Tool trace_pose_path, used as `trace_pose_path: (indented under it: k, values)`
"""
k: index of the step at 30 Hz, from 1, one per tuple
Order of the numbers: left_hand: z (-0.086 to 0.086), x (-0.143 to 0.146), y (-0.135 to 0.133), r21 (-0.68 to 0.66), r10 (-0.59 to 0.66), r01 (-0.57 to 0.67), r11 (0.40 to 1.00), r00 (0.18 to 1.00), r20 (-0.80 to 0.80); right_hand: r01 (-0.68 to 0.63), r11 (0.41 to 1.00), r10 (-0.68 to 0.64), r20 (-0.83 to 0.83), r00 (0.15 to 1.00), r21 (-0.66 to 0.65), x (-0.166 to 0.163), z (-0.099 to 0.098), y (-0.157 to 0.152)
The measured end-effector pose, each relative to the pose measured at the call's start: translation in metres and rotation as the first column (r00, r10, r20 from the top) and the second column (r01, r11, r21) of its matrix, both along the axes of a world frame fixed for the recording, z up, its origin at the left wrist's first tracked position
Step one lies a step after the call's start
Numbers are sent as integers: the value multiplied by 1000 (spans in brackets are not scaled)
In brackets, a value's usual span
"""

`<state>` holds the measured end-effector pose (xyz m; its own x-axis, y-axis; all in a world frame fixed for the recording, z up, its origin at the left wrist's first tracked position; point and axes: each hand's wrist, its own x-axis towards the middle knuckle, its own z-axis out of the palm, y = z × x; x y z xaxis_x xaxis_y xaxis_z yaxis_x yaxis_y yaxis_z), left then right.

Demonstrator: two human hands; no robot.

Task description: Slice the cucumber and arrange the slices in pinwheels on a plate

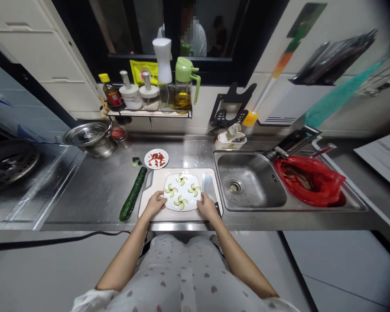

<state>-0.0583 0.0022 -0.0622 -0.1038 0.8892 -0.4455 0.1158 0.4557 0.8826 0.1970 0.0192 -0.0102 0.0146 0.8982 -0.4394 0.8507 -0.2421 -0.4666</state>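
Between my two hands is a white squarish plate, bearing several pinwheels of green-edged cucumber slices with red centres. My left hand grips its left edge, and my right hand grips the right edge. Under the plate lies a pale cutting board. A knife rests on the board's right side, its handle partly behind my right hand. To the left of the board lies a long cucumber. Beyond the board, a small white plate holds chopped red bits, with cucumber offcuts beside it.
At right is a steel sink with a red plastic bag in its smaller basin. A lidded pot stands back left near a stove. Seasoning bottles fill a wall shelf. The counter edge runs before me.
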Motion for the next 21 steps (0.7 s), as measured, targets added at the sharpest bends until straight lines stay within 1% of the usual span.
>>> trace_pose_path:
  k: [3,6,10,17,21]
  values:
    - [2,1,1,-7,-5,5,1000,1000,30,18,1000,-18,17,1000,6,-4,1,0]
    - [5,1,3,11,-20,20,1000,1000,24,28,999,-29,23,999,21,-6,-1,-1]
    - [10,2,4,21,-8,6,1000,998,64,58,997,-57,-18,998,43,-4,-6,-1]
    - [27,2,-2,-30,26,-20,999,971,236,132,988,-113,-212,971,80,5,-9,3]
    - [39,0,-8,-16,32,-29,999,961,274,188,979,-147,-376,915,74,5,-7,0]
